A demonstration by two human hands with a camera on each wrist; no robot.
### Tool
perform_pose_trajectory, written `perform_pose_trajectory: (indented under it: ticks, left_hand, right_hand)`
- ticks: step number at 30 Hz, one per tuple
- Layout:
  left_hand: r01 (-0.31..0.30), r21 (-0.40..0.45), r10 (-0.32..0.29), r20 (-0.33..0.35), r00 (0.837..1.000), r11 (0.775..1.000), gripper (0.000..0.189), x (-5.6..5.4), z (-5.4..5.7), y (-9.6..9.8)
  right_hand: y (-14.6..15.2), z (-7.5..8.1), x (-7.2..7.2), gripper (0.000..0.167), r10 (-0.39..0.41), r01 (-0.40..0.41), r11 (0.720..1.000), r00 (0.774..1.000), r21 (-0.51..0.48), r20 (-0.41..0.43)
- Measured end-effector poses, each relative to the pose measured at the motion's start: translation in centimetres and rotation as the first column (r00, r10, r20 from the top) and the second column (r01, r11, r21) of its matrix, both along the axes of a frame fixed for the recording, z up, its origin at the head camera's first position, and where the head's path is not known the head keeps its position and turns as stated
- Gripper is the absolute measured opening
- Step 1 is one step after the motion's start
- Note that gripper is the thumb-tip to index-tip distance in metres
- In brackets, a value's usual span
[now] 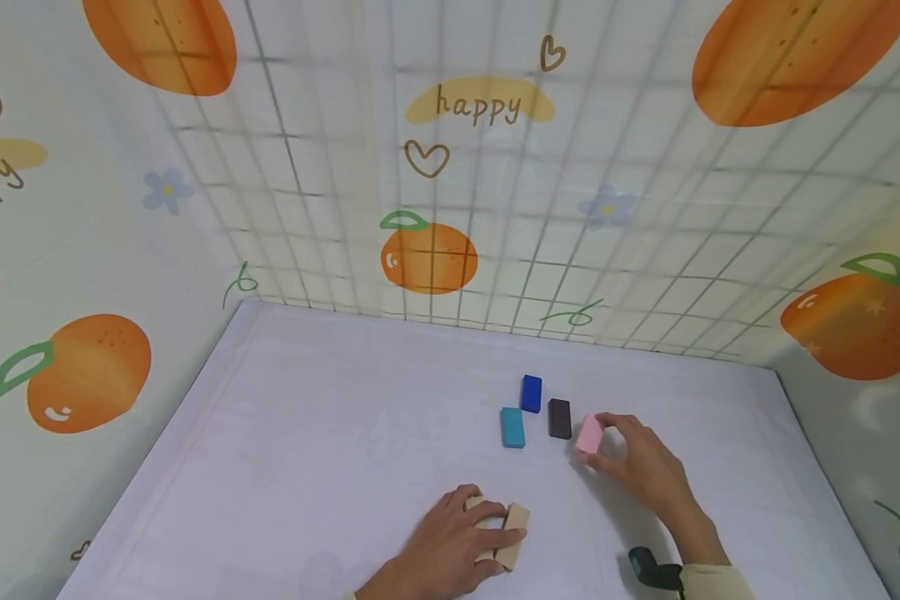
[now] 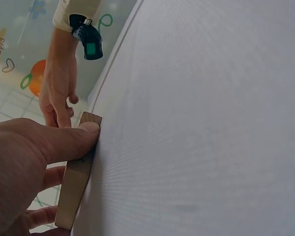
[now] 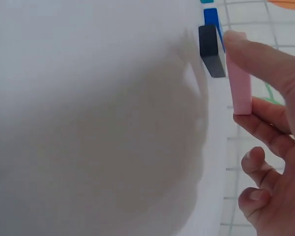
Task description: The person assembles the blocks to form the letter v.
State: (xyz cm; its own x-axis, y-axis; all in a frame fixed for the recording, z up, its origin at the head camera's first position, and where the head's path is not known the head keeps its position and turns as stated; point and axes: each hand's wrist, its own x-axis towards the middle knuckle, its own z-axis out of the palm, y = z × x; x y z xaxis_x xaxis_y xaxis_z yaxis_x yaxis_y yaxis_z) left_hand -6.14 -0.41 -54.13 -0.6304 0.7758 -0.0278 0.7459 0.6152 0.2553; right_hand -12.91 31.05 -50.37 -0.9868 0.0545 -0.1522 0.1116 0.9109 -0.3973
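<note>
My right hand [image 1: 648,467] pinches a pink block [image 1: 589,434] between thumb and fingertips, to the right of a black block [image 1: 559,418]. In the right wrist view the pink block [image 3: 241,88] is held by its two ends, with the other fingers loosely curled below. Near the front, my left hand [image 1: 453,542] lies over plain wooden blocks [image 1: 516,523], fingers spread across them and partly hiding them. From the left wrist, the thumb rests at one end of a wooden block [image 2: 76,189] and fingers reach behind it.
A dark blue block [image 1: 531,393] and a teal block [image 1: 512,427] lie left of the black one. The white table [image 1: 307,417] meets a patterned curtain wall [image 1: 330,167] at the back. A dark wrist device [image 1: 651,571] sits at the right sleeve.
</note>
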Motion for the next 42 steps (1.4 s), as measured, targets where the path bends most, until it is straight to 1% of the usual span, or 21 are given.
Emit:
perform_pose_trajectory:
  ticks: [5, 12, 16, 19, 22, 30, 37, 42]
  left_hand:
    - [-0.009, -0.009, 0.010, 0.047, 0.999, 1.000, 0.055, -0.1, 0.1, 0.0]
    - [-0.006, -0.009, 0.007, 0.053, 0.999, 1.000, 0.055, 0.0, 0.3, 0.0]
    - [-0.003, 0.000, 0.003, 0.051, 0.999, 1.000, 0.055, 0.0, 0.5, 0.0]
    - [0.000, 0.009, -0.001, 0.044, 0.999, 1.000, 0.055, -0.1, 0.5, -0.1]
    - [0.002, 0.010, -0.003, 0.038, 0.999, 1.000, 0.055, -0.1, 0.4, -0.1]
    - [0.008, -0.001, -0.008, 0.023, 1.000, 1.000, 0.055, -0.1, 0.4, -0.1]
    - [0.008, -0.008, -0.008, 0.026, 1.000, 1.000, 0.055, -0.1, 0.2, 0.1]
    - [0.015, 0.001, -0.015, 0.007, 1.000, 1.000, 0.055, -0.1, 0.1, 0.0]
  right_hand:
    - [-0.8, 0.0, 0.5, 0.075, 0.035, -0.035, 0.999, 0.999, 0.008, -0.041]
    - [-1.9, 0.0, 1.2, 0.073, 0.066, -0.064, 0.998, 0.995, 0.022, -0.071]
    - [-2.5, 0.1, 1.3, 0.074, 0.067, -0.066, 0.998, 0.996, 0.023, -0.060]
    - [-2.9, -0.1, 1.3, 0.075, 0.069, -0.068, 0.997, 0.996, 0.020, -0.050]
    - [-3.1, -0.3, 1.4, 0.075, 0.076, -0.075, 0.997, 0.996, 0.020, -0.056]
    - [-3.9, -0.3, 1.6, 0.076, 0.078, -0.077, 0.997, 0.995, 0.021, -0.063]
    - [-4.3, -0.6, 1.7, 0.073, 0.094, -0.092, 0.995, 0.991, 0.026, -0.097]
    - [-4.7, -0.6, 2.0, 0.072, 0.109, -0.108, 0.994, 0.988, 0.018, -0.109]
